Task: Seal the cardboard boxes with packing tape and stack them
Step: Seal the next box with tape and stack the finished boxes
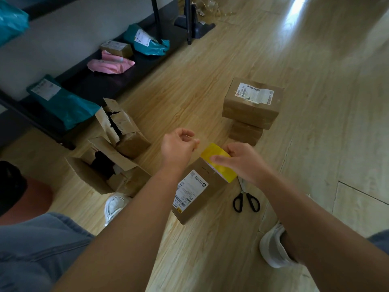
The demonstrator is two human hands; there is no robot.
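**Tape roll (219, 165) held over cardboard box (197, 192)**

The yellow tape roll is gripped by the right hand (242, 163) above a labelled cardboard box on the floor (210, 249). The left hand (179, 146) is held beside it, fingers curled. Near the box, scissors (246, 199) are laid; two sealed boxes (250, 104) are stacked beyond.

yellow tape roll (219, 163), brown cardboard boxes (251, 104), black-handled scissors (246, 199), teal mailers (67, 106), pink mailers (110, 64)

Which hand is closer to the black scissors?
Right. The right hand grips the yellow tape roll just above the scissors; the left hand is farther left, above the cardboard box.
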